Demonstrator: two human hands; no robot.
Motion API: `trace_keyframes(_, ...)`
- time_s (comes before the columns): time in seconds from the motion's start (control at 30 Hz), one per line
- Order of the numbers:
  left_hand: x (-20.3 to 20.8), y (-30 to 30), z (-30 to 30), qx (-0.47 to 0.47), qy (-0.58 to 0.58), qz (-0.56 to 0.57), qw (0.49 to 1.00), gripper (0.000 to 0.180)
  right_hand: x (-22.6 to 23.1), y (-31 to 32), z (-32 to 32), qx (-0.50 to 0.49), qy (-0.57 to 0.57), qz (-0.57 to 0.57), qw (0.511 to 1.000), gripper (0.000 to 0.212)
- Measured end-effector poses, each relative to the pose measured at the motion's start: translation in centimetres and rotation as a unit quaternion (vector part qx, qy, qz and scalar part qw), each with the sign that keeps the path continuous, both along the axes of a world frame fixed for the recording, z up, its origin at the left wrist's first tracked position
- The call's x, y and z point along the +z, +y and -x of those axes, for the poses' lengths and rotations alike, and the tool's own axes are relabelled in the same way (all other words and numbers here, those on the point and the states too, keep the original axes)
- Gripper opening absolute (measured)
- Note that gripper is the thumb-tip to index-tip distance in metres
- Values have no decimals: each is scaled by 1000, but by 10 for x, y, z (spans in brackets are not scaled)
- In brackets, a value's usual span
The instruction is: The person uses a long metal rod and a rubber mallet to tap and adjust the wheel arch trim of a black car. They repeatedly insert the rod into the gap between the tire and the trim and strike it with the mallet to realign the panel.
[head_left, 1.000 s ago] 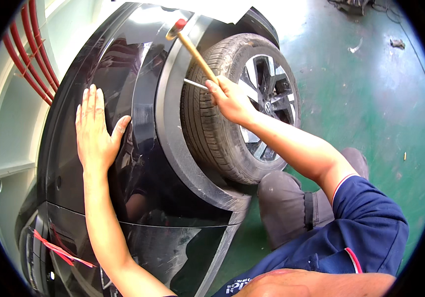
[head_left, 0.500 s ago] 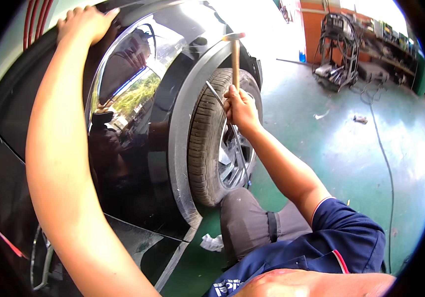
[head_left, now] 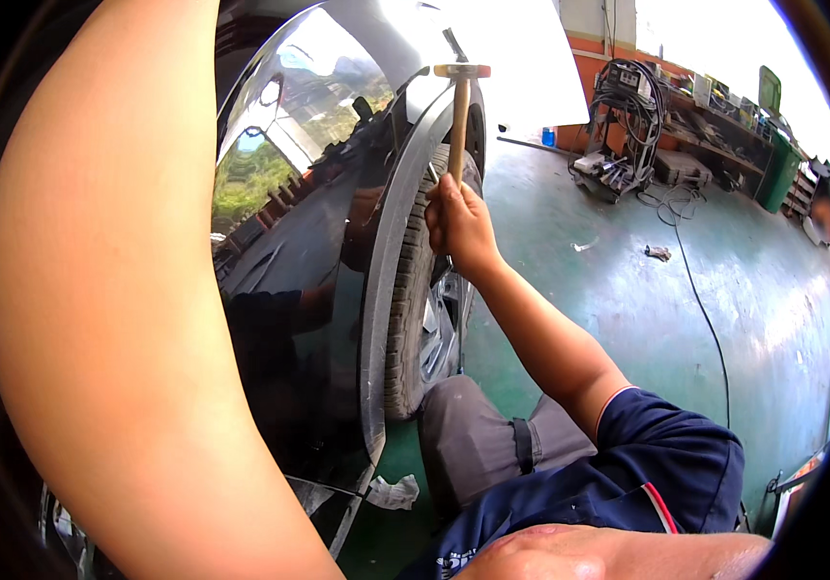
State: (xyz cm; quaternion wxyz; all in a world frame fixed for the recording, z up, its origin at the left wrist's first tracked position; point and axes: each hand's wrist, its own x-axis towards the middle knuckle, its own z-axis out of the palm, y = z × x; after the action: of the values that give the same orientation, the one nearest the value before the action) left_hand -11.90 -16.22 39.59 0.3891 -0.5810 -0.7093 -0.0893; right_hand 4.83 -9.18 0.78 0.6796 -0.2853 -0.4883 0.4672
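My right hand [head_left: 457, 227] is closed round the wooden handle of a hammer [head_left: 460, 126], head up, in front of the wheel arch. A thin metal rod [head_left: 432, 173] shows above and below the same fist; whether the fingers grip it too is unclear. Close behind stands the car's tyre [head_left: 402, 338], under a dull grey arch trim [head_left: 374, 329]. The glossy black fender [head_left: 289, 416] mirrors the surroundings. My left forearm [head_left: 105, 290] fills the left side and runs out at the top, so my left hand is out of sight.
Crumpled paper [head_left: 393, 493] lies on the green floor beside the car's lower edge. Further right stand a wheeled machine cart [head_left: 623, 121] with coiled cables, a grey case [head_left: 683, 167] and a green bin [head_left: 778, 174]. A dark cable [head_left: 703, 300] trails across the floor.
My left hand, earlier resting on the car's upper edge, has gone out of view as its forearm looms larger. The view has shifted; my right hand still grips the hammer.
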Motion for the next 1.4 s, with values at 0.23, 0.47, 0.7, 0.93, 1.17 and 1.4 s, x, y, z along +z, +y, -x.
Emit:
trace_keyframes(0.23,-15,-11,0,-2,21,8,1000,73,2,-5,6,6,34,18,999,36)
trace_keyframes(0.47,-7,50,22,29,69,-98,992,84,26,-9,-25,-37,-19,16,999,39)
trace_keyframes(0.7,-5,56,25,26,67,-114,991,83,48,-28,-53,-42,-130,35,990,43)
trace_keyframes(0.93,-5,56,26,21,80,-113,990,82,54,-28,-55,-90,-93,2,992,42)
trace_keyframes(1.17,-4,58,24,15,69,-108,992,84,57,-27,-59,-80,-150,5,985,42)
trace_keyframes(1.4,-8,54,21,36,74,-112,990,83,51,-14,-63,-105,-128,-23,986,41)
